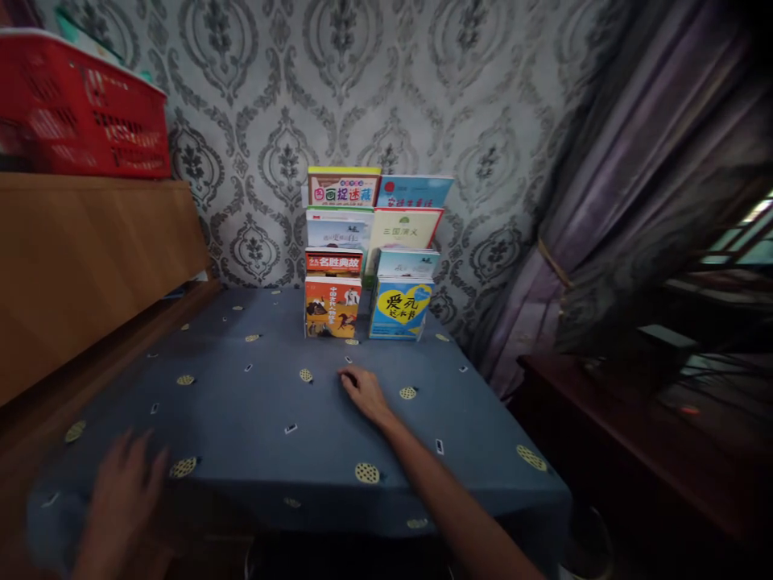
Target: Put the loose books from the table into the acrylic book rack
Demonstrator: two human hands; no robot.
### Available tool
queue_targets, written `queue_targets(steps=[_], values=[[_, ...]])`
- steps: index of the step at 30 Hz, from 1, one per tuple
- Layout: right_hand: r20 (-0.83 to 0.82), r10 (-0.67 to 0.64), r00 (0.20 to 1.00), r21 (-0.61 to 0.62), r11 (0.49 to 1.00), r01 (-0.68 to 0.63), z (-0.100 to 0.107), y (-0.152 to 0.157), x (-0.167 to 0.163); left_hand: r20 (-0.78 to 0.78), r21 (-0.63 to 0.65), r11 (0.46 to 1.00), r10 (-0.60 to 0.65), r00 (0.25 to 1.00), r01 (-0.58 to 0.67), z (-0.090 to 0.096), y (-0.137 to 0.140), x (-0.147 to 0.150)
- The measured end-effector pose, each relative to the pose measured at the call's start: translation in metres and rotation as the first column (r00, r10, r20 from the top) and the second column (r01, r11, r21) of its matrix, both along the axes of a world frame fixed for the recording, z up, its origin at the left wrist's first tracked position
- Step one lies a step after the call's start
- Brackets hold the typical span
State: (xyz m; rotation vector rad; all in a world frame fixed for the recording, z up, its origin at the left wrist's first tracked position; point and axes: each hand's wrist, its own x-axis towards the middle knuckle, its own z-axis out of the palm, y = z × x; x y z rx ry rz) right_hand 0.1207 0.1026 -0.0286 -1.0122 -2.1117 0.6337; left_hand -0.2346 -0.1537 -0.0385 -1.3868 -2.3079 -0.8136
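My right hand (364, 393) is at the middle of the cloth-covered table (241, 419), loosely curved, with a gap between thumb and fingers and nothing visible in it. My left hand (130, 483), smeared by motion, has its fingers spread over the table's near left corner and holds nothing. Beyond the right hand, books stand in two stepped columns against the wall. An orange book (333, 308) fronts the left column, and a blue book with a yellow heart (401, 310) fronts the right one. Behind them rise a picture book (344, 187) and a light-blue book (416, 189).
A red plastic basket (136, 133) rests on a wooden cabinet (90, 266) at the left. Patterned wallpaper (254, 121) backs the table. A tied purple curtain (531, 298) hangs at the right, beside a dark red piece of furniture (609, 427).
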Motion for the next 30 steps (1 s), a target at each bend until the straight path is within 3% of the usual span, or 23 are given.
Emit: queue_targets(steps=[4,8,12,15,18,21,26,30], values=[[-0.046,-0.012,0.999,-0.002,1.000,0.012,0.000,0.000,0.001,0.056,0.110,0.959,-0.269,0.961,0.262,0.009,0.078,0.051],[-0.132,-0.039,0.990,-0.030,0.999,0.035,-0.003,0.002,0.003,0.291,0.200,0.863,-0.505,0.812,0.465,0.028,0.157,0.089],[-0.238,-0.067,0.969,-0.107,0.993,0.043,-0.006,0.006,0.007,0.579,0.369,0.808,-0.587,0.566,0.460,0.036,0.240,0.102],[-0.353,-0.123,0.928,-0.178,0.982,0.062,-0.007,0.010,0.010,0.663,0.481,0.774,-0.628,0.407,0.411,0.038,0.284,0.109],[-0.440,-0.201,0.875,-0.226,0.968,0.108,-0.001,0.020,0.010,0.653,0.547,0.718,-0.688,0.317,0.431,0.042,0.309,0.117],[-0.461,-0.266,0.847,-0.248,0.955,0.165,0.016,0.035,0.004,0.631,0.580,0.676,-0.726,0.273,0.455,0.047,0.322,0.124],[-0.493,-0.355,0.794,-0.253,0.932,0.260,0.051,0.061,-0.015,0.562,0.641,0.616,-0.783,0.266,0.459,0.054,0.337,0.131],[-0.537,-0.387,0.749,-0.234,0.922,0.308,0.065,0.080,-0.026,0.518,0.663,0.587,-0.808,0.281,0.465,0.059,0.342,0.134]])
